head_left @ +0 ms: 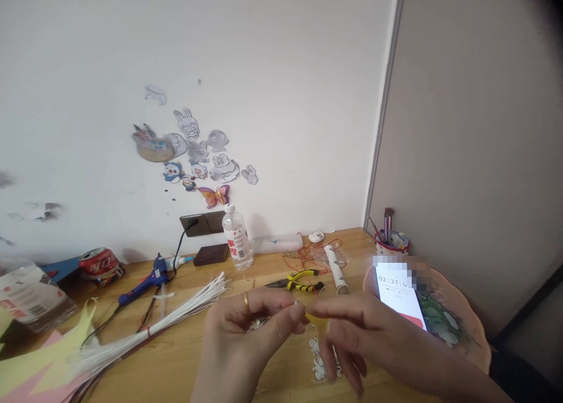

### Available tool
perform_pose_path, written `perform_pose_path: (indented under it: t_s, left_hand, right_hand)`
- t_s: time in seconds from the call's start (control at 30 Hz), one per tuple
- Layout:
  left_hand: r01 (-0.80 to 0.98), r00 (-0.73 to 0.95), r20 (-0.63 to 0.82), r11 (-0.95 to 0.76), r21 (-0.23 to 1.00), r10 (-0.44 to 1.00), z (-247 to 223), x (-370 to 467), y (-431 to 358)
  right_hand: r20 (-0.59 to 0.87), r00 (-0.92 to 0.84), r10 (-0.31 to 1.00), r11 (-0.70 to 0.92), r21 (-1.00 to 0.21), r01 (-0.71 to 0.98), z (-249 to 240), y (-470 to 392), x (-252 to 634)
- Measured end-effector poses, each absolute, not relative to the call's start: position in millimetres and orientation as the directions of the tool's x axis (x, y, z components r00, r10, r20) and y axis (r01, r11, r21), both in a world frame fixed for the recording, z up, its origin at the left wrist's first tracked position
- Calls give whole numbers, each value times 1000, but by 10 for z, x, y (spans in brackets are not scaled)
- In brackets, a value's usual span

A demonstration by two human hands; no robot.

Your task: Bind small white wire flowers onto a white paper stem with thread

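Observation:
My left hand (259, 327), with a gold ring, is raised above the table, thumb and index finger pinched together. What lies in the pinch is too small to make out. My right hand (352, 327) reaches in from the right, its index finger stretched toward the left fingertips and its other fingers apart and hanging down. Between and behind the hands a yellow piece (315, 319) shows in part; I cannot tell what it is. Below, partly covered by the right hand, lie small white knotted-cord ornaments (318, 368). Yellow-and-black pliers (303, 281) rest just beyond the hands.
A bundle of white strands (185, 309) lies at left near a blue glue gun (143, 287). Behind stand a water bottle (237, 239) and a red can (101, 266). Red cord (303, 253) and a wrapped roll (336, 267) lie beyond. A phone (398, 294) leans at right.

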State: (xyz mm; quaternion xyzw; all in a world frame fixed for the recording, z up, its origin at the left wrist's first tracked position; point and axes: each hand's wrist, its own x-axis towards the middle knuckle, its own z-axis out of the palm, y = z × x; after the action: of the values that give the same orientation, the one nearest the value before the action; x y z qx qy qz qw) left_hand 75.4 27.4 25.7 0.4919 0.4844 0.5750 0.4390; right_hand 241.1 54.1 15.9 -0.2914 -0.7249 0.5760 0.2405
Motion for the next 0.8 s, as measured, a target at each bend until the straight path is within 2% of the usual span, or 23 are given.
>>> perform_pose_path:
  t_s: [0.07, 0.17, 0.3, 0.5, 0.8]
  left_hand:
    - [-51, -96, 147, -153, 987, 984, 254, 738, 276]
    - [-43, -94, 177, -181, 983, 980, 252, 735, 277]
    - [27, -163, 186, -184, 983, 969, 261, 756, 271]
    - [34, -215, 181, -178, 983, 960, 275, 774, 268]
    - [-120, -243, 162, -195, 973, 956, 290, 809, 276]
  right_hand:
    - [-69, -789, 611, -33, -998, 61, 140, 595, 2449]
    - [-91, -794, 601, -143, -990, 5, 124, 633, 2464]
    - [-69, -719, 692, -149, -988, -49, 151, 609, 2444]
    - [-80, -682, 727, -225, -966, -126, 150, 598, 2413]
    - [-93, -460, 883, -80, -996, 48, 164, 533, 2338]
